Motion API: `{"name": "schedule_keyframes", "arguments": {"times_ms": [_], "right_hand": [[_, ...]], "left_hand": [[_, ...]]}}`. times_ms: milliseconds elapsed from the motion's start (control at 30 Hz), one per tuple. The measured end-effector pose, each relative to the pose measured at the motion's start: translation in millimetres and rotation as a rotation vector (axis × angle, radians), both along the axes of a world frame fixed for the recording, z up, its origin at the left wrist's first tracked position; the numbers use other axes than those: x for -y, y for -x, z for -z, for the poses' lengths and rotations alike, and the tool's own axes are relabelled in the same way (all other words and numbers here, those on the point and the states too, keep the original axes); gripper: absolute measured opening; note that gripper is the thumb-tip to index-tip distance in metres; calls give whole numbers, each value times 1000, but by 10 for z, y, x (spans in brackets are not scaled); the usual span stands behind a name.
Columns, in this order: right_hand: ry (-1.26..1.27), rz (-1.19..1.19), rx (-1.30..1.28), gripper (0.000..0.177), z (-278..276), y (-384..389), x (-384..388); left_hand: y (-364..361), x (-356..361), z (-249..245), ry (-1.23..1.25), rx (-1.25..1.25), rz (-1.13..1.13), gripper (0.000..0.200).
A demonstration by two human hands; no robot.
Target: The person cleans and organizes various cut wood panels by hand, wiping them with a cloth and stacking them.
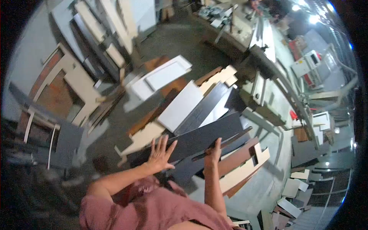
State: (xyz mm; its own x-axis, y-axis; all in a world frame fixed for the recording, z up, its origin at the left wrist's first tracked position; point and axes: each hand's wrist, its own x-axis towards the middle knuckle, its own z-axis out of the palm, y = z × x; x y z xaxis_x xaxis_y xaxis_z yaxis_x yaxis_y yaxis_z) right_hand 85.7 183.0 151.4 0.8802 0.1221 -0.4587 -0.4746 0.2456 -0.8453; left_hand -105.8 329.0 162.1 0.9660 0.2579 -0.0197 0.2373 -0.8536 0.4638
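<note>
My left hand (161, 154) lies with its fingers spread on the near end of a long black board (203, 134). Further right, my right hand (213, 153) is closed around the end of a narrow dark strip (233, 140), next to the black board's lower edge; its thumb points up. Beyond the black board lie a dark grey board (201, 109) and a white panel (182, 105). A brown board (235, 161) and a cream board (241, 172) lie to the right of my right hand.
White panels (168, 73) lie on the pile's far side. Boards (90, 21) lean at the upper left, near a cut-out cream piece (82, 84). A long machine rail (283, 88) runs along the right. Scraps (289, 207) lie at the lower right.
</note>
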Motion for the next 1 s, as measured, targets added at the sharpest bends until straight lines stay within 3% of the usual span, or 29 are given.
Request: {"name": "schedule_keyframes", "arguments": {"times_ms": [133, 233, 300, 367, 433, 600, 733, 1000], "right_hand": [[67, -44, -19, 39, -26, -300, -650], [221, -68, -47, 44, -198, -456, -933], [298, -168, 64, 50, -307, -473, -1000], [357, -189, 87, 51, -234, -493, -858], [401, -110, 12, 52, -345, -347, -723], [505, -9, -49, 44, -141, 55, -104], [534, 123, -206, 45, -29, 281, 191], [696, 128, -259, 41, -43, 328, 186]], "left_hand": [[-247, -639, 179, 38, 137, -44, 98], [-406, -998, 225, 106, 158, -47, 97], [-564, -1269, 396, 127, 172, -38, 97], [-775, -1512, 570, 100, 206, -138, 97], [-1086, -1854, 695, 188, 39, -247, 96], [-1927, -2713, 1381, -121, 170, -378, 85], [-2410, -2945, 1776, -165, 41, -398, 82], [-2776, -2827, 2303, -157, -2, -382, 85]]}}
